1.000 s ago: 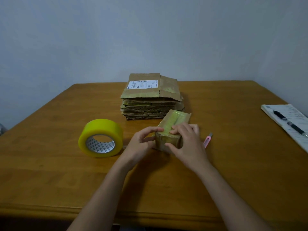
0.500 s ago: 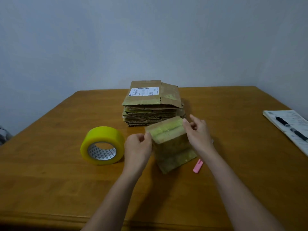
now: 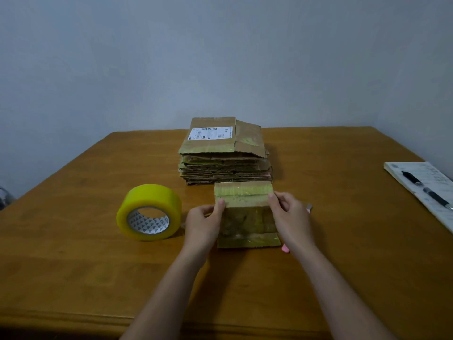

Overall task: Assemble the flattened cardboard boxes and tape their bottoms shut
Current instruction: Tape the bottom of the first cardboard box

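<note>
Head view: one small brown cardboard box point(image 3: 246, 214) with yellowish tape point(image 3: 242, 191) across its uppermost face was held up between both hands, so its bottom was judged already taped, while a tall stack of flattened brown cardboard boxes point(image 3: 224, 165) behind it was left unassembled. The box was pinched at its upper corners by the left hand point(image 3: 204, 223) and right hand point(image 3: 290, 217), one per side. It sat just above the wooden table point(image 3: 73, 266), right of the yellow tape roll point(image 3: 149, 212).
</note>
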Demonstrator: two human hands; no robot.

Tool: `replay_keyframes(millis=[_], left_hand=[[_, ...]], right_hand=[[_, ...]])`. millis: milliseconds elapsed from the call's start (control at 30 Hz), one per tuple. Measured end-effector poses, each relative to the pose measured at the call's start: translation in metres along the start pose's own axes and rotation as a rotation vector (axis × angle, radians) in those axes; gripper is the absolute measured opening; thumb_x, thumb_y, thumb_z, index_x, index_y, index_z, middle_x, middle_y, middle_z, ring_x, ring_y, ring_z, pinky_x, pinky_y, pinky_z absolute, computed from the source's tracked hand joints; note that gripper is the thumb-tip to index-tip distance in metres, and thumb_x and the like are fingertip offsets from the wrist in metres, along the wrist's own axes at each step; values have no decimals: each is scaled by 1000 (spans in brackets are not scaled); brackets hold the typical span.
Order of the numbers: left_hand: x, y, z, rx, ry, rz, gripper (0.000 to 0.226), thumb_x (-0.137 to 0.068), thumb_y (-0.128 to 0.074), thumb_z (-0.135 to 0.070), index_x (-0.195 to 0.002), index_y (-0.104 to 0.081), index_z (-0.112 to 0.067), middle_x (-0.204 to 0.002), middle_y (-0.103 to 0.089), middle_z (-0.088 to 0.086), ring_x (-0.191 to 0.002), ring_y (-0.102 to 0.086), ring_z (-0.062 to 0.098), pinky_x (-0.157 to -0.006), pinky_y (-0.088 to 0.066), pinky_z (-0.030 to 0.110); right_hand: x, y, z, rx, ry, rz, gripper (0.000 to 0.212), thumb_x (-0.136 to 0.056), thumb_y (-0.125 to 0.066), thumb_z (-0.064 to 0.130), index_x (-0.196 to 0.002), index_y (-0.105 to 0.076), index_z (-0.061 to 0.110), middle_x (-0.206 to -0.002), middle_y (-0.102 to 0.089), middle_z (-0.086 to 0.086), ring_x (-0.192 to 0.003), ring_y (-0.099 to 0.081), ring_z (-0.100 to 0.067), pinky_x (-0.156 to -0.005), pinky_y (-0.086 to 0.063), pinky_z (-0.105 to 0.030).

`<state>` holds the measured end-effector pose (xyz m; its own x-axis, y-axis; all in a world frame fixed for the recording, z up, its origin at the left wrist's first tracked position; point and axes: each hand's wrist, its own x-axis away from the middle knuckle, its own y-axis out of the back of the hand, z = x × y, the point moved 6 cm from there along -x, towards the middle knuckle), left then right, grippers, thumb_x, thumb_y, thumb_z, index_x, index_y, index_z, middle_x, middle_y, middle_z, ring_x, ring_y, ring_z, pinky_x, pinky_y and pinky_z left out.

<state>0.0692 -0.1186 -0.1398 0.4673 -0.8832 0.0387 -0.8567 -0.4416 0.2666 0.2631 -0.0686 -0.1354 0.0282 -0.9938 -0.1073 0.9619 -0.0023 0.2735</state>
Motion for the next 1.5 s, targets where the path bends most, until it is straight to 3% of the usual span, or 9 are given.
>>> replay_keyframes(millis=[67, 167, 267, 367, 667, 1000, 1133, 1300, 1500], left_hand=[[-6, -1, 4, 18, 24, 29, 43, -96, -54, -43, -113, -67, -6, -106, -70, 6, -95, -63, 14, -64, -50, 18], [-8, 3, 4, 71, 26, 18, 38, -94, -59, -36, -120, -64, -9, -113, -67, 6, -104, -62, 19, -84, -56, 34], [-5, 5, -3, 109, -25, -19, 37, -90, -66, -34, -119, -61, -12, -112, -65, 2, -101, -61, 15, -75, -55, 27], [4, 1, -4, 133, -42, -76, 53, -80, -75, -40, -125, -56, -19, -112, -62, -3, -101, -60, 13, -71, -57, 28], [8, 3, 3, 159, -112, -37, 24, -88, -69, -26, -111, -65, -26, -107, -67, -5, -103, -63, 13, -81, -58, 34], [11, 1, -4, 166, -141, -15, 35, -78, -77, -32, -106, -60, -20, -103, -64, -5, -95, -63, 11, -63, -54, 20], [7, 0, -3, 107, -151, -86, 20, -87, -69, -33, -101, -63, -20, -100, -65, -2, -96, -63, 16, -73, -60, 36], [2, 3, -1, 156, -136, -57, 20, -90, -64, -34, -101, -65, -18, -101, -66, 2, -98, -63, 19, -68, -57, 30], [2, -1, -4, 145, -68, -180, 37, -78, -73, -47, -80, -63, -11, -86, -66, 7, -85, -66, 23, -68, -60, 45]], right_hand=[[0, -3, 2, 8, -12, 24, 17, -101, -45, 38, -98, -57, 25, -96, -67, -11, -77, -63, -20, -57, -42, -28], [0, -4, 5, -40, 10, 27, 12, -101, -46, 34, -103, -53, 24, -91, -68, -5, -69, -55, -12, -53, -39, -20], [4, -5, 7, -142, 45, 8, 30, -95, -58, 38, -123, -50, 30, -111, -63, 20, -92, -57, 11, -66, -45, -5], [9, -11, 5, -158, 44, -18, 50, -82, -73, 42, -127, -51, 34, -112, -60, 25, -99, -60, 7, -67, -47, -5], [9, -2, -11, -130, 57, -39, 40, -95, -56, 37, -132, -58, 21, -121, -66, 8, -114, -59, -5, -97, -52, -38], [10, -4, 0, -82, 59, -92, 50, -73, -79, 45, -116, -57, 32, -97, -64, 21, -92, -62, 3, -79, -55, -24], [5, 1, 5, -44, 115, -179, 8, -90, -64, 38, -93, -64, 31, -83, -71, 10, -74, -66, -5, -68, -58, -36], [6, 7, 7, 64, 125, -191, 30, -95, -51, 44, -89, -67, 20, -60, -58, 6, -47, -49, -1, -49, -44, -29], [1, -1, 8, 217, 11, -231, 57, -63, -71, 68, -88, -58, 19, -77, -61, 8, -69, -61, -10, -64, -56, -37]])
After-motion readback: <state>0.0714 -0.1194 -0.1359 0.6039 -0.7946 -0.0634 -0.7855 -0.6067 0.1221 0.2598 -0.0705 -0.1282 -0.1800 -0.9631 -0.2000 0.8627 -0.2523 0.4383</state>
